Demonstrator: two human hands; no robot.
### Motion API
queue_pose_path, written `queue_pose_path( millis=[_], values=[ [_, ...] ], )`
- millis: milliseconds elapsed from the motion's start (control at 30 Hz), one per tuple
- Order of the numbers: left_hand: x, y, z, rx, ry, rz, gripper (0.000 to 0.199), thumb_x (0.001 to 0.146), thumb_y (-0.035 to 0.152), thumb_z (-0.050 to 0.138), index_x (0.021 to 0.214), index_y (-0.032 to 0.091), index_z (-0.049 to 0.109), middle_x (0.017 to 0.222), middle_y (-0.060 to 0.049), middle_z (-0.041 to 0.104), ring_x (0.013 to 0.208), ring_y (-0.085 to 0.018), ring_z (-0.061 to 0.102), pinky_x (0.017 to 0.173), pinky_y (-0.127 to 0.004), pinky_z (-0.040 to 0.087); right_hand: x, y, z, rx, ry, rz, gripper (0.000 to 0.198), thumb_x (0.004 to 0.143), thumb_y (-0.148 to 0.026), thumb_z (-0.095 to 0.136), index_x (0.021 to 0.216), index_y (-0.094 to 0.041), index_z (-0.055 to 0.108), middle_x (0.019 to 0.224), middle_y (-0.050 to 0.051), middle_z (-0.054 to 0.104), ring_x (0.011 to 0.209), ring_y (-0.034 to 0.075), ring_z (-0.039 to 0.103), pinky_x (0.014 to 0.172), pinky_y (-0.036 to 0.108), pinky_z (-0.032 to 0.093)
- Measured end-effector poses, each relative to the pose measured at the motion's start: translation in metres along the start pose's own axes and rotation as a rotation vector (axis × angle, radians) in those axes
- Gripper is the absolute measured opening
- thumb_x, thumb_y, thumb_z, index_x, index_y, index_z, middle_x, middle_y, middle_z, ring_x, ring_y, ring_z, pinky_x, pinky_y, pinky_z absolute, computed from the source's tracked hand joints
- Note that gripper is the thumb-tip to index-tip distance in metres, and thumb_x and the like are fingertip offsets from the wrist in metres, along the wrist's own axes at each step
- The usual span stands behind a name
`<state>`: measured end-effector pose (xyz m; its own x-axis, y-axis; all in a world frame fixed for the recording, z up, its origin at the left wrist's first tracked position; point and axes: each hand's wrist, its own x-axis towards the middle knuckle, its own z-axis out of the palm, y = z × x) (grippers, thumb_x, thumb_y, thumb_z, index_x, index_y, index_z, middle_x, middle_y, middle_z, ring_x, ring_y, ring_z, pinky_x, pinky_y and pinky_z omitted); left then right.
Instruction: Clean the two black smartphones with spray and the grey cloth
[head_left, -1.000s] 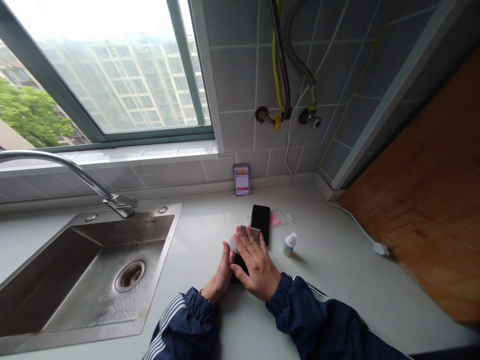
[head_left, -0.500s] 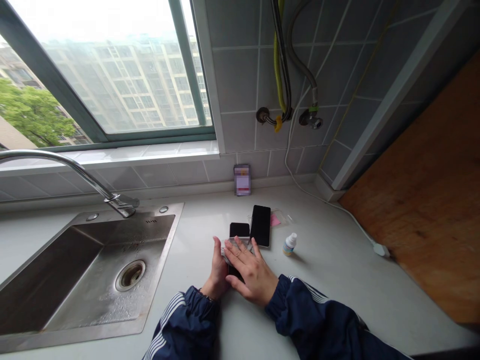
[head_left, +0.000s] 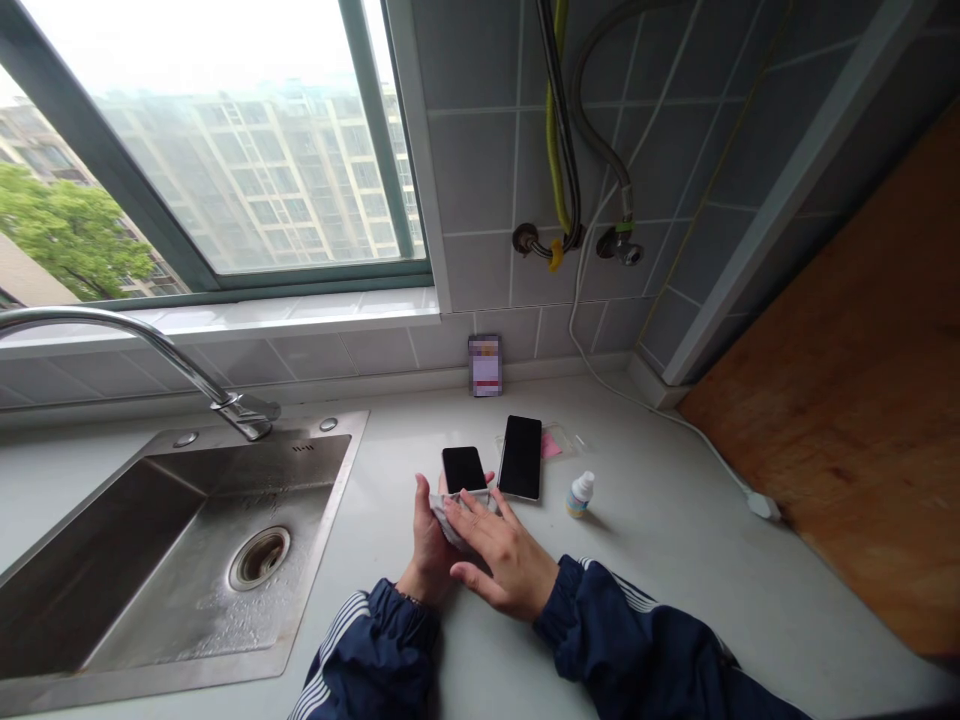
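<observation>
My left hand (head_left: 431, 548) is closed round a black-screened phone (head_left: 463, 470) from below, its thumb up along the left side and a fingertip showing at the right edge. Across the lower part of the screen lies a pale grey cloth (head_left: 444, 514). My right hand (head_left: 511, 562) presses that cloth onto the phone, fingers long and close together over it, thumb apart. A larger black phone (head_left: 520, 458) rests on the counter just beyond, to the right. The phone's lower end is hidden under the cloth and hand.
A small white-capped bottle (head_left: 580, 494) stands right of my hands. Behind the larger phone lies a clear case (head_left: 568, 440) with something pink. A device with a blurred screen (head_left: 485, 366) leans on the wall. The steel sink (head_left: 322, 520) is left; a white cable (head_left: 694, 425) runs right.
The cloth and my right hand now sit lower on the phone relative to its top, so more of the screen shows. The phone has tilted slightly, its top shifting left.
</observation>
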<state>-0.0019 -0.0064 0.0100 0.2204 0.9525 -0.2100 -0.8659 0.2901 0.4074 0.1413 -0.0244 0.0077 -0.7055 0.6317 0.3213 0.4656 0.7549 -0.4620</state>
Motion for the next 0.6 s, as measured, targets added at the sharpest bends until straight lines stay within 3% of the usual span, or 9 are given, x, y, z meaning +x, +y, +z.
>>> queue_pose_path(
  millis=[267,467,600],
  values=[
    [-0.003,0.015,-0.003,0.021,-0.019,-0.012,0.086,0.092,0.073,0.043,0.151,0.011,0.045,0.131,-0.022,0.066,0.122,-0.039,0.063,0.109,-0.056,0.043,0.0,-0.002,0.0,0.109,0.046,-0.053,0.061,0.097,-0.035,0.056,0.153,-0.016,0.04,0.147,0.012,0.058,0.151,0.025,0.034,0.127,0.058,0.008],
    [-0.003,0.02,-0.005,0.045,0.021,-0.045,0.082,0.094,0.068,0.045,0.147,0.007,0.05,0.131,-0.022,0.066,0.11,-0.035,0.068,0.107,-0.051,0.046,-0.001,0.0,0.006,0.129,0.07,-0.091,0.064,0.093,-0.032,0.063,0.151,-0.017,0.042,0.144,0.012,0.061,0.149,0.027,0.038,0.126,0.061,0.003],
    [0.001,0.023,-0.011,0.054,0.058,-0.02,0.076,0.096,0.062,0.044,0.146,0.006,0.05,0.13,-0.021,0.067,0.102,-0.031,0.07,0.106,-0.05,0.046,-0.001,0.004,0.009,0.131,0.08,-0.114,0.061,0.091,-0.029,0.066,0.148,-0.018,0.047,0.135,0.011,0.068,0.145,0.027,0.045,0.125,0.062,0.008]
  ],
)
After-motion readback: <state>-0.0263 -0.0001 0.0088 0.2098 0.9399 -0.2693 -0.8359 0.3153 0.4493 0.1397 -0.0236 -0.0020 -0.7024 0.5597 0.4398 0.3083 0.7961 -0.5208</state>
